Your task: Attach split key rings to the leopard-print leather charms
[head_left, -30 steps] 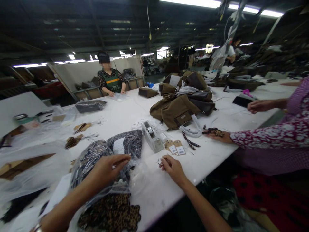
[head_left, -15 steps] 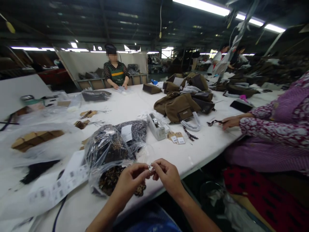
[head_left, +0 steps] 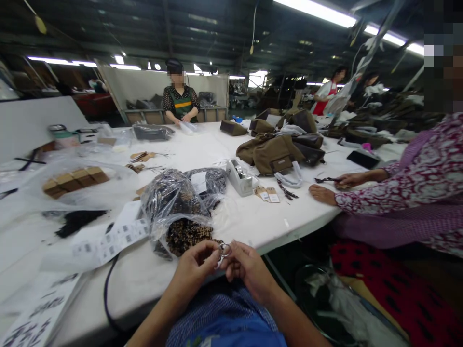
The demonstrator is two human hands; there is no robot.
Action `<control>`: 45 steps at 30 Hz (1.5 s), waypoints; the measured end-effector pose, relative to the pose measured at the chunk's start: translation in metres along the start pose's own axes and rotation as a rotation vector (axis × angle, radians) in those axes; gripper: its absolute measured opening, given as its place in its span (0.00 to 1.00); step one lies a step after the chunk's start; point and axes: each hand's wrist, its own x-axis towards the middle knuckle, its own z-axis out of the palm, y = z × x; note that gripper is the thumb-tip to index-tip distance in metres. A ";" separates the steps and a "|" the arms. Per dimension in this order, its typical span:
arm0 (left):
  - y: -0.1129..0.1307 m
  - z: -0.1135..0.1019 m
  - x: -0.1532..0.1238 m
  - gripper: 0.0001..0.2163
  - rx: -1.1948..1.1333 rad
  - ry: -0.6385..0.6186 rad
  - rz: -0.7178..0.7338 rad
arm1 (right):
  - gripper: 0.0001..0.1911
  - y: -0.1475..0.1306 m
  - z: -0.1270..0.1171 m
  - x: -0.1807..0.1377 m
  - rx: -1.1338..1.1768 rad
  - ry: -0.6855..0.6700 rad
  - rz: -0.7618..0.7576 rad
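Observation:
Just past the table's near edge, my left hand [head_left: 195,266] and my right hand [head_left: 250,268] meet, fingertips almost touching. Between them is a small silver metal ring [head_left: 224,249], like a key ring. Both hands are closed, thumb and forefinger pinching the ring from either side. A small pale bit below the ring is too fine to make out. Right behind my left hand lies a clear plastic bag [head_left: 156,217] with leopard-print pieces [head_left: 188,235] showing at its mouth.
A tape dispenser [head_left: 239,179], paper tags [head_left: 267,194] and brown bags [head_left: 277,156] lie further back on the white table [head_left: 253,221]. A label sheet [head_left: 108,241] is at left. A co-worker's hands [head_left: 336,188] work at right; another person [head_left: 182,103] stands across.
My view has tilted down and shifted left. The ring shows more plainly between my fingers. The co-worker at right now has both hands at the table.

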 end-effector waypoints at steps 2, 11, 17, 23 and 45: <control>-0.003 -0.001 -0.004 0.15 0.012 -0.003 -0.006 | 0.22 0.006 0.001 -0.002 0.088 0.003 0.048; -0.019 0.002 -0.012 0.16 -0.185 0.020 -0.187 | 0.14 0.020 0.004 -0.012 0.214 -0.009 -0.010; -0.015 0.005 -0.019 0.16 -0.228 0.015 -0.194 | 0.13 0.024 0.003 -0.011 0.186 0.005 -0.019; -0.015 0.002 -0.023 0.16 -0.256 0.085 -0.181 | 0.12 0.025 0.004 -0.008 0.168 0.056 -0.069; -0.043 0.002 -0.016 0.07 0.302 -0.089 0.132 | 0.13 0.028 -0.022 -0.027 -0.596 0.174 -0.293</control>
